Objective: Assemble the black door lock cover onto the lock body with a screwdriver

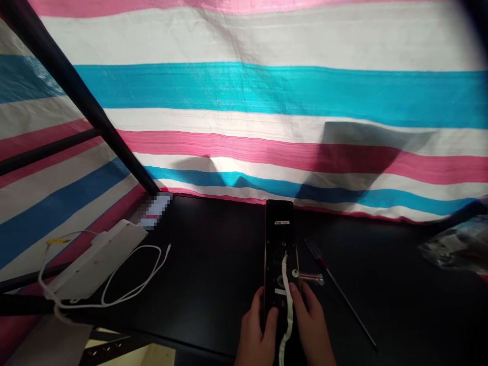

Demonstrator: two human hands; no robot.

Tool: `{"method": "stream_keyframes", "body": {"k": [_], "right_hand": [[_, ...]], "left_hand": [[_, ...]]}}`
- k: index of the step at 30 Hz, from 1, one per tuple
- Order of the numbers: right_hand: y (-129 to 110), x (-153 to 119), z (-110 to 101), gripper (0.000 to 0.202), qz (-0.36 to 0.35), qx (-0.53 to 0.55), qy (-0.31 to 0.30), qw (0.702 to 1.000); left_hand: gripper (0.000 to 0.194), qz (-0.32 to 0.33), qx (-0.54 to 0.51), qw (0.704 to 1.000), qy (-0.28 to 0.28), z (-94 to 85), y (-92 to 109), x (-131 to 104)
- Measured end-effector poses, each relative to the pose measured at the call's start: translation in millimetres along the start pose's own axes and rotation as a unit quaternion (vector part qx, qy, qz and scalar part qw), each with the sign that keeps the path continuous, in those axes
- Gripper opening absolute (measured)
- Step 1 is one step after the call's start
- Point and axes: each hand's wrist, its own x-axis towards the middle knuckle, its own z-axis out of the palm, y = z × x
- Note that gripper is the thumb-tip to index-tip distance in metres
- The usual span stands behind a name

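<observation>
A long black device (279, 234) with a small white label near its top lies upright in view on the black table. A white wrapped cable (285, 284) runs from its middle down toward me. My left hand (257, 328) grips the device's lower left edge, its thumb on the face. On the lower right side, my right hand (310, 323) holds the same device with fingers against its face and edge. A clear handle-like piece (312, 278) sticks out to the right, just above my right fingers. Farther right lies a long thin screwdriver (343, 292), touched by neither hand.
A white power strip (99, 259) and a looped white cable (133, 292) are at the left of the black table (213, 264). Clear plastic bags (457, 246) lie at the right edge. A striped tarp (244, 86) and a black frame bar (72, 81) stand behind and left.
</observation>
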Motion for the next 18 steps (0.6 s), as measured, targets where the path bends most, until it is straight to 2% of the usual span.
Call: {"method": "stream_keyframes", "body": {"k": [2,4,6,7,9,10,12,15,18], "right_hand": [[-6.8,3.4,-5.9,0.051,-0.034,-0.013,0.006,0.999],[-19.7,14.7,-18.9,0.05,-0.103,-0.051,0.056,0.992],[-34.8,36.8,-38.0,0.049,-0.196,-0.131,0.146,0.961],[-41.1,51.5,-48.6,0.049,-0.235,-0.192,0.174,0.937],[-47.1,84.8,-67.9,0.046,-0.263,-0.345,0.165,0.886],[-46.4,101.4,-75.2,0.045,-0.249,-0.409,0.156,0.864],[-40.1,129.7,-83.7,0.042,-0.192,-0.488,0.119,0.843],[-32.2,151.3,-84.2,0.027,-0.18,-0.505,0.07,0.842],[-43.6,140.3,-83.7,0.02,-0.203,-0.461,0.048,0.863]], "left_hand": [[0.049,-0.004,0.013,1.0,-0.009,-1.8,4.4,-0.4],[0.048,0.0,0.02,0.999,-0.03,-13.7,11.1,4.8],[0.047,0.025,0.05,0.998,-0.023,-35.9,18.2,18.1],[0.044,0.048,0.086,0.995,0.01,-49.6,21.5,27.9],[0.036,0.121,0.192,0.971,0.076,-77.3,27.2,51.5],[0.033,0.141,0.243,0.955,0.098,-89.3,29.4,63.7],[0.029,0.152,0.322,0.93,0.095,-106.0,32.2,84.6],[0.028,0.157,0.35,0.92,0.082,-111.4,32.7,100.5],[0.028,0.162,0.356,0.915,0.094,-104.6,30.6,102.1]]}}
